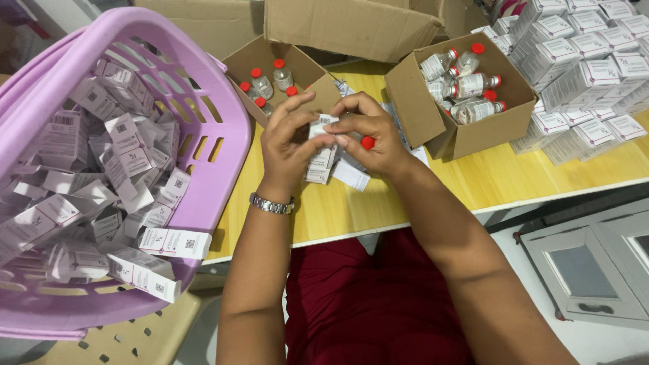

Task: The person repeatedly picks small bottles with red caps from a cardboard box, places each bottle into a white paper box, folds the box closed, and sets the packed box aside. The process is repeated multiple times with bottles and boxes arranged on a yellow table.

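I see my left hand (287,145) and right hand (368,138) meeting over the yellow table (493,179), both sets of fingers pinching a small white carton (323,145) held between them. My right hand also tucks a red-capped vial (367,142) against the palm. A lilac basket (203,101) of flattened cartons sits to the left; an open cardboard box (466,132) of vials stands to the right.

Two open cardboard boxes (466,128) hold red-capped vials (473,84). One lilac basket (209,162) holds flat white cartons (125,145), too many to count.
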